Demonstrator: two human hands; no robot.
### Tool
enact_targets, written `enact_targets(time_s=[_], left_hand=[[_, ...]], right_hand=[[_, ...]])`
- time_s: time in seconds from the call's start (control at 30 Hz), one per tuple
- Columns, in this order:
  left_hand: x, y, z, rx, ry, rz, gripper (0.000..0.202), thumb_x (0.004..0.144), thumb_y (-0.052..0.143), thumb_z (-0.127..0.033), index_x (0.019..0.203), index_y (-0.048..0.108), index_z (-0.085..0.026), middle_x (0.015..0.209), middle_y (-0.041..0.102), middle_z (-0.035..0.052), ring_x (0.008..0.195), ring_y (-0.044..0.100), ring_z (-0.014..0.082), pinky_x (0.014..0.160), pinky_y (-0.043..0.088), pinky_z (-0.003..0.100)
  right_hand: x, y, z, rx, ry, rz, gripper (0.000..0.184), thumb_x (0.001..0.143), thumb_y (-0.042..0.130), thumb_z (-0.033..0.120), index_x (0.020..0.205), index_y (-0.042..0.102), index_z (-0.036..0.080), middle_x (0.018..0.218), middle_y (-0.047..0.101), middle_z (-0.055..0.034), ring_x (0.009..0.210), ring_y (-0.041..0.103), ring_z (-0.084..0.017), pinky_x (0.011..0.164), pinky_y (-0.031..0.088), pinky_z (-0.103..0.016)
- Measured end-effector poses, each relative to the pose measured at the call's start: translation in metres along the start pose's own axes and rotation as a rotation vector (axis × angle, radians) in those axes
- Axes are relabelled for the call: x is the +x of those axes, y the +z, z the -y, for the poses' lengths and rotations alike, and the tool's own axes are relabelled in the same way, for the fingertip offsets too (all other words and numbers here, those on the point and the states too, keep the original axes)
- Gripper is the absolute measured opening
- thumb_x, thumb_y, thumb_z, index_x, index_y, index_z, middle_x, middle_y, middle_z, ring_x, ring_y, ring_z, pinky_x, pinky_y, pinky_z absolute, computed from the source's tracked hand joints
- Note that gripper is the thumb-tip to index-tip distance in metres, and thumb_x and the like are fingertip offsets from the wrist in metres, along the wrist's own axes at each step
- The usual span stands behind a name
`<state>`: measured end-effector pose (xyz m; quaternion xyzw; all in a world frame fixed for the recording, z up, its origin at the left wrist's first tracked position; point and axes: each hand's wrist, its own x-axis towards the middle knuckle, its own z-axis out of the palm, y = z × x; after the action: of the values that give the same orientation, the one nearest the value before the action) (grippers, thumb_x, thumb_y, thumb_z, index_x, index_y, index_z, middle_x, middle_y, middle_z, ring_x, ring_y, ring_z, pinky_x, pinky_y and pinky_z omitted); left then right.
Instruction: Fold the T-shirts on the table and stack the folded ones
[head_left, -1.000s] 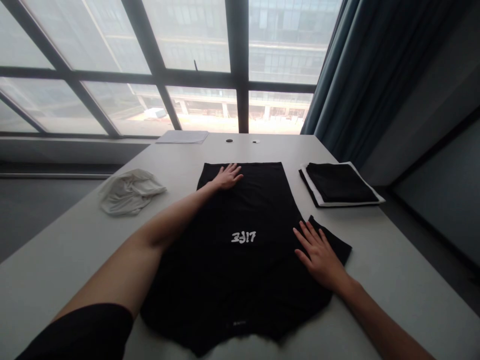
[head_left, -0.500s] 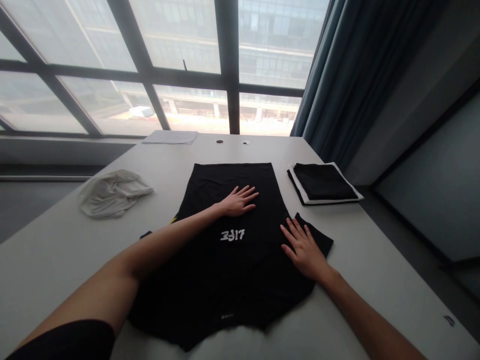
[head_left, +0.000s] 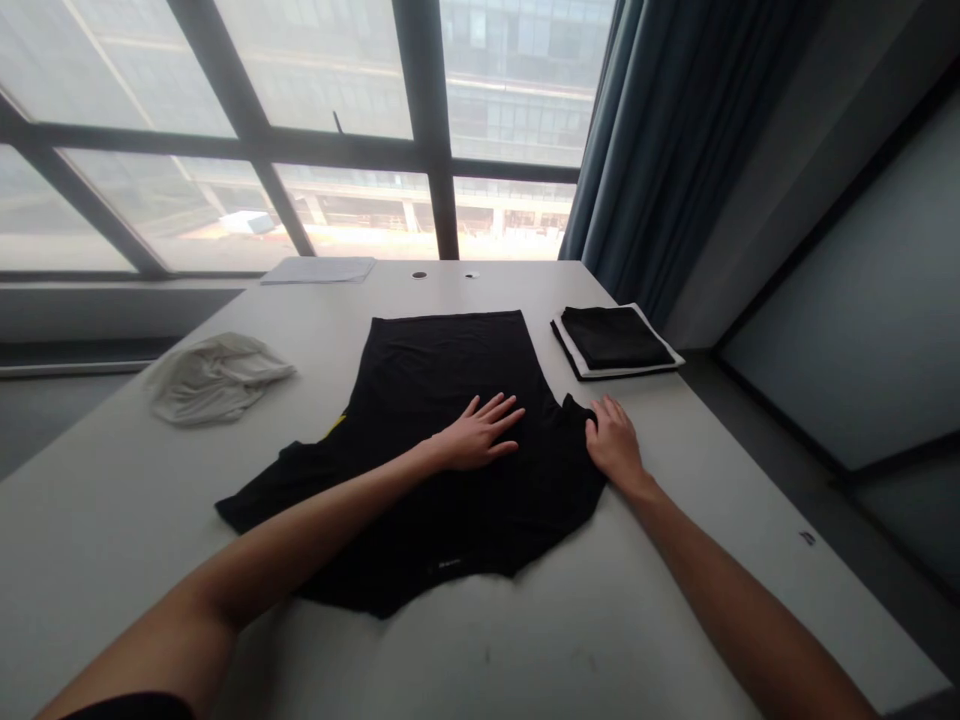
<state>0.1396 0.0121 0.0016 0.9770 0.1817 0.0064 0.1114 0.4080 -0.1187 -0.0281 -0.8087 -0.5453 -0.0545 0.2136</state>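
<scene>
A black T-shirt lies spread on the white table, its hem toward the window. My left hand rests flat on the middle of the shirt with fingers stretched out, covering the white print. My right hand sits at the shirt's right sleeve, fingers bent and closed on the sleeve's edge. The left sleeve lies out flat toward the table's left side.
A folded stack of black and white garments lies at the right, past my right hand. A crumpled white garment lies at the left. Sheets of paper rest at the far edge by the window. A dark curtain hangs at the right.
My left hand slid from the far hem back to the shirt's middle, over the print. My right hand went from flat on the right sleeve to closed on its edge, drawing it inward.
</scene>
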Motion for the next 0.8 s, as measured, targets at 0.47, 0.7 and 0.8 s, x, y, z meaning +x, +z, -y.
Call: enact_targets(time_s=[0.47,0.7,0.8], left_hand=[[-0.01,0.021,-0.032,-0.009,0.149,-0.085,0.066,0.102,0.037,-0.062,0.16,0.022,-0.034,0.166,0.018,0.0037,0.154,0.01,0.028,0.124,0.006,0.056],[-0.015,0.013,-0.036,-0.075,0.236,-0.06,0.068,0.102,0.045,-0.054,0.161,0.02,-0.031,0.166,0.015,0.0052,0.153,0.012,0.0272,0.125,0.006,0.052],[-0.014,0.014,-0.038,-0.093,0.261,-0.056,0.068,0.103,0.043,-0.054,0.161,0.02,-0.029,0.165,0.018,0.006,0.153,0.014,0.0249,0.126,0.009,0.048]], right_hand=[[0.023,-0.04,-0.028,0.043,0.204,0.333,0.031,0.083,0.067,0.045,0.095,0.072,0.017,0.092,0.072,-0.0113,0.085,0.066,-0.024,0.073,0.045,-0.03],[0.028,-0.045,-0.038,0.361,0.237,0.504,0.018,0.067,0.075,0.03,0.065,0.065,0.014,0.059,0.061,-0.0006,0.058,0.055,-0.014,0.054,0.037,-0.024],[0.028,-0.049,-0.035,0.408,0.214,0.481,0.017,0.066,0.071,0.025,0.059,0.059,0.016,0.054,0.054,0.0025,0.054,0.049,-0.012,0.051,0.033,-0.023]])
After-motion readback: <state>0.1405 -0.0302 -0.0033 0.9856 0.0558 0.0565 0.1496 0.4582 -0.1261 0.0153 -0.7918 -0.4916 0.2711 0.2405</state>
